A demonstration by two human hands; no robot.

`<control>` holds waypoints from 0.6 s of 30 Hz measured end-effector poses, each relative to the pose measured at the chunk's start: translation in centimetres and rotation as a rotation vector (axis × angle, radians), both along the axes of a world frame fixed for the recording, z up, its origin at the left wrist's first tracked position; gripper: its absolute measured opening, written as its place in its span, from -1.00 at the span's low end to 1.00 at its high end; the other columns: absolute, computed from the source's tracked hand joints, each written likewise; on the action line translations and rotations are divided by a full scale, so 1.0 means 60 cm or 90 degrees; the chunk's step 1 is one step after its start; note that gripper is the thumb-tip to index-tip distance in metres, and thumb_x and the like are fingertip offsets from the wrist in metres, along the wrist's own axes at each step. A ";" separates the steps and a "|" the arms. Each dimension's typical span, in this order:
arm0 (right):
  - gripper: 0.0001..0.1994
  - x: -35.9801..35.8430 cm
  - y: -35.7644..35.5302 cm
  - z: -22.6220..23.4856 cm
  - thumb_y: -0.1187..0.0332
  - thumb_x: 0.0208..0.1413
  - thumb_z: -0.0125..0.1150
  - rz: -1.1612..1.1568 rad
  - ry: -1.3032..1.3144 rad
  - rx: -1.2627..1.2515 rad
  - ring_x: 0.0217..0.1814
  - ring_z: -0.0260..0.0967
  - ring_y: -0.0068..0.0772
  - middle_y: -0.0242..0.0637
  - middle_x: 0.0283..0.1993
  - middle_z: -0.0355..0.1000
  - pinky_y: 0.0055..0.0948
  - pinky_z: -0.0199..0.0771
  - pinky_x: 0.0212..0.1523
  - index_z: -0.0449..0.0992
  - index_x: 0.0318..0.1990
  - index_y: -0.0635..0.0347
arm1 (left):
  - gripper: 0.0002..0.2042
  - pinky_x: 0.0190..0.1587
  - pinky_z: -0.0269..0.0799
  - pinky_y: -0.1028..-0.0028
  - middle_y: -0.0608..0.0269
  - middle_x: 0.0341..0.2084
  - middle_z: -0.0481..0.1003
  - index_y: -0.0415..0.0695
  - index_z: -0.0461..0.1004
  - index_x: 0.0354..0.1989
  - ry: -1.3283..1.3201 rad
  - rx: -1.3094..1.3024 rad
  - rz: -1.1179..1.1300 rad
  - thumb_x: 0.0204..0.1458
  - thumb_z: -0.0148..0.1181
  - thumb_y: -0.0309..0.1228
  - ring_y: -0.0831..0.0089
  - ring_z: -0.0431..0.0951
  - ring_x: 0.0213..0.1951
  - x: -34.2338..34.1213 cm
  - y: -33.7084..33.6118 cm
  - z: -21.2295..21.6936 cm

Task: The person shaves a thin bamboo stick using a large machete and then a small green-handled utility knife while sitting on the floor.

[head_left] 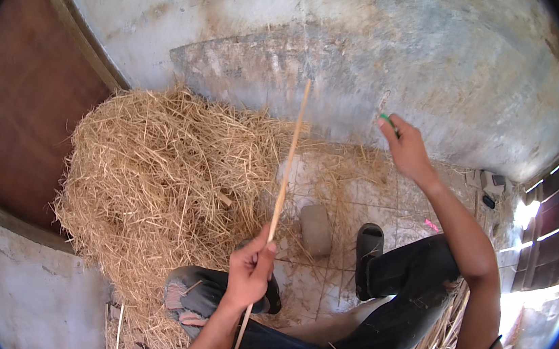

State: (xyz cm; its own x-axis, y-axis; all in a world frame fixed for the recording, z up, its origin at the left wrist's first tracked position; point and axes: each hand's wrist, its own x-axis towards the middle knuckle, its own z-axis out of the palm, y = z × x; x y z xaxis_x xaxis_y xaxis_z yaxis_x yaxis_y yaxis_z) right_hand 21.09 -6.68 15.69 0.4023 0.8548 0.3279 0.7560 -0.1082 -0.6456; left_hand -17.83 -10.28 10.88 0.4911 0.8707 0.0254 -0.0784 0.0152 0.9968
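Note:
My left hand [249, 273] grips a long thin bamboo stick [288, 163] that slants up and to the right over the floor. My right hand [405, 148] is raised out to the right, pinching a small green-handled tool [387, 119] whose blade I cannot make out. The two hands are well apart. Below them are my knees in dark torn jeans [405, 270] and my black sandals [368, 243].
A big heap of dry straw [157, 180] fills the left corner against a brown wooden door [21, 113]. A small cylindrical stone [315, 228] lies on the tiled floor between my feet. A stained plaster wall [362, 50] is ahead. More sticks [446, 334] lie at lower right.

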 end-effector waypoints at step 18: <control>-0.66 -0.245 -0.082 0.007 0.01 0.30 0.11 0.425 -0.144 -0.079 -0.64 0.41 0.11 -0.11 -0.69 0.39 -0.03 0.35 -0.62 0.41 -0.21 0.13 | -0.56 -0.55 0.12 0.64 0.56 -0.62 0.28 -0.24 0.29 0.36 0.053 0.041 -0.002 0.32 0.07 -0.48 0.78 0.19 -0.60 0.026 -0.007 0.001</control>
